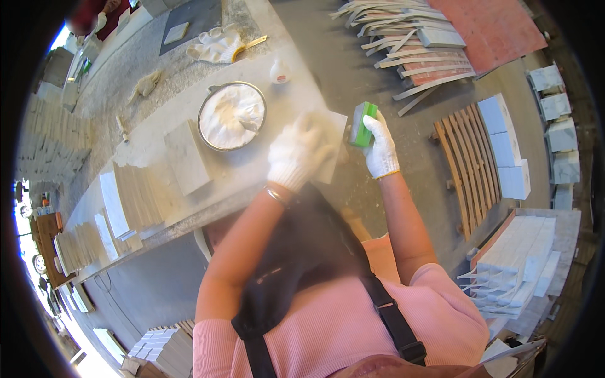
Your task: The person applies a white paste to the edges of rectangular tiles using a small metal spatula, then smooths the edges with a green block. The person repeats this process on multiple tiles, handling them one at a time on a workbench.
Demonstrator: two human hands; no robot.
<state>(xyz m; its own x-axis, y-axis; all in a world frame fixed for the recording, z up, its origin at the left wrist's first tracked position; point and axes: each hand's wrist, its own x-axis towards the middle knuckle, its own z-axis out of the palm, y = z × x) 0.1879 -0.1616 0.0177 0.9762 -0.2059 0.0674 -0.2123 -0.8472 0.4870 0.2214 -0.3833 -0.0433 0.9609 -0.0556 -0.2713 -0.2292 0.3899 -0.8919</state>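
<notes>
My right hand (382,151), in a white knit glove, is closed round a green hand pad (363,126) with a grey face, held up past the table's end. My left hand (297,151), gloved likewise, is over a pale stone tile (332,160) at the table's corner. Its fingers are smeared by motion, so whether they press on the tile or grip it is unclear. A round metal-rimmed bowl (233,148) holding white powder (230,113) stands left of that hand. Beyond it is a small white bottle (280,71).
Stone tiles (135,198) stand in rows along the table's left side, near one flat tile (187,157). A spare glove (216,45) lies farther back. On the right are a slatted wooden pallet (467,167), wrapped stacks (517,252) and pale strips (416,57).
</notes>
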